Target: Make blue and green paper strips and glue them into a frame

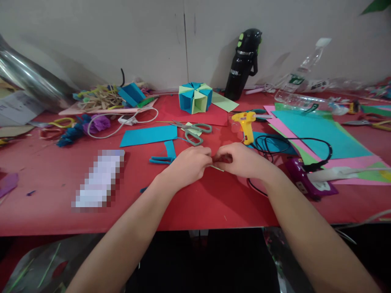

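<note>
Close together over the middle of the red table, my left hand [193, 163] and my right hand [240, 160] both have their fingers closed. Between them pinches a thin pale green paper strip [218, 168], mostly covered by the fingers. Folded blue paper pieces [161, 160] lie just left of my left hand. Beyond the hands are scissors [195, 133] with grey handles and a flat blue paper sheet [149, 136]. A yellow hot glue gun [245, 125] stands past my right hand. Farther back sits a ring-shaped blue and pale green paper construction [195, 98].
A purple power strip [308, 179] and black cable lie near my right forearm. Coloured paper sheets [330, 132] and plastic bottles [305, 73] are at the right. A black flask [244, 63] leans on the wall. A blurred-out phone-like object [99, 179] lies left.
</note>
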A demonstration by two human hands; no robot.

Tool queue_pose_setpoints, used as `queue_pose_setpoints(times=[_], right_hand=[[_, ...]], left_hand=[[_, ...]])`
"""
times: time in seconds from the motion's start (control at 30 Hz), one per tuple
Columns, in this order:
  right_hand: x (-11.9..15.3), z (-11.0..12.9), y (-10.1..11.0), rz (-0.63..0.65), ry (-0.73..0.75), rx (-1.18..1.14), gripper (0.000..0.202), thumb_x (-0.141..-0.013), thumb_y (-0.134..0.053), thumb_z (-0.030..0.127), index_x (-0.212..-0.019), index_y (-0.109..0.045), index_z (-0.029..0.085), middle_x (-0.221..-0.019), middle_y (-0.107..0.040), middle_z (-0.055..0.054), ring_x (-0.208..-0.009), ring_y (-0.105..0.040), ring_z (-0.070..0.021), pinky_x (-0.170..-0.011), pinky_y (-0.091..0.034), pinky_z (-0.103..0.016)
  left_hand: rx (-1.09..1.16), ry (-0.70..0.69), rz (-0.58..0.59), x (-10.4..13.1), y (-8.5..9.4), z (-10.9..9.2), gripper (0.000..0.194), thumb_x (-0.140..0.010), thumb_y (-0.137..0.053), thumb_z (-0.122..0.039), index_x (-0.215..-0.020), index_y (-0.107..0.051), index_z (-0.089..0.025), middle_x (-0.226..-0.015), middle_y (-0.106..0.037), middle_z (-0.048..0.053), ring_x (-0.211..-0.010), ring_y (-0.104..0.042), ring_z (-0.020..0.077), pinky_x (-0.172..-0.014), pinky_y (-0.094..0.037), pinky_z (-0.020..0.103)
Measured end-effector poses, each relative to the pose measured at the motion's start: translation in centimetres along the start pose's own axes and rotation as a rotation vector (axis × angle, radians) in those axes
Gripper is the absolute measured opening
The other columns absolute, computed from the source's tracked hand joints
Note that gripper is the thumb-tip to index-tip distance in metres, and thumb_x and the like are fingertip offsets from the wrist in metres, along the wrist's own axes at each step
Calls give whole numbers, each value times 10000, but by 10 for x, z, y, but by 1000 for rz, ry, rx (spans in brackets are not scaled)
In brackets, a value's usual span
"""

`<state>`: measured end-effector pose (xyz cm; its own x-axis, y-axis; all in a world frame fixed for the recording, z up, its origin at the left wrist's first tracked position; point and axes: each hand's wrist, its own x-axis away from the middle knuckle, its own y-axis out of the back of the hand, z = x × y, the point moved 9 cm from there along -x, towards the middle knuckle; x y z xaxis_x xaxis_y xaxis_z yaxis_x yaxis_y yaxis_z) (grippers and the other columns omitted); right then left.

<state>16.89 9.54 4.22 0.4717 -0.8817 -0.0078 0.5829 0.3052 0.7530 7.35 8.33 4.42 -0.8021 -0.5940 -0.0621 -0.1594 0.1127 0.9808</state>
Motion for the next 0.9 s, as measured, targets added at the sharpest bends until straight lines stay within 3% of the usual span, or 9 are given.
queue_pose_setpoints(times=[0.2, 0.5, 0.63, 0.77, 0.9], right_hand=[[1, -3, -3, 6, -7, 41, 86, -834, -697, 237, -795, -761, 194, -778, -757, -15, -680, -638, -136, -641, -430, -262], [0, 3, -12, 28, -29, 205, 135, -827, -661, 146, -761, -771, 187, -732, -737, -40, -629, -583, -130, -617, -347, -286], [0, 8, -13, 32, -21, 313, 150, -812, -654, 141, -750, -779, 198, -748, -734, -55, -682, -596, -161, -628, -334, -304], [-1, 11, -15, 46, -19, 404, 167, -819, -636, 151, -779, -793, 191, -805, -746, -79, -748, -615, -195, -635, -334, -317], [-1, 13, -17, 50, -22, 430, 170, -831, -628, 156, -782, -788, 185, -800, -737, -83, -753, -614, -202, -628, -327, -322]], left_hand=[[15, -10, 4, 0, -1, 1, 302, -873, -477, -30, -913, -742, -169, -986, -660, 56, -903, -604, 201, -753, -443, 327], [19, -20, -2, 1, -2, 1, 320, -857, -462, -16, -897, -738, -171, -979, -653, 59, -890, -600, 194, -751, -441, 325], [105, -4, -53, 8, 10, 15, 313, -898, -479, -49, -919, -758, -189, -989, -672, 53, -924, -628, 184, -813, -468, 319], [216, 87, -198, 20, 34, 41, 222, -920, -556, -130, -909, -769, -192, -995, -691, 57, -924, -646, 178, -835, -496, 312], [214, 100, -133, 22, 32, 41, 230, -913, -560, -120, -912, -776, -199, -1012, -692, 52, -934, -647, 178, -839, -498, 307]])
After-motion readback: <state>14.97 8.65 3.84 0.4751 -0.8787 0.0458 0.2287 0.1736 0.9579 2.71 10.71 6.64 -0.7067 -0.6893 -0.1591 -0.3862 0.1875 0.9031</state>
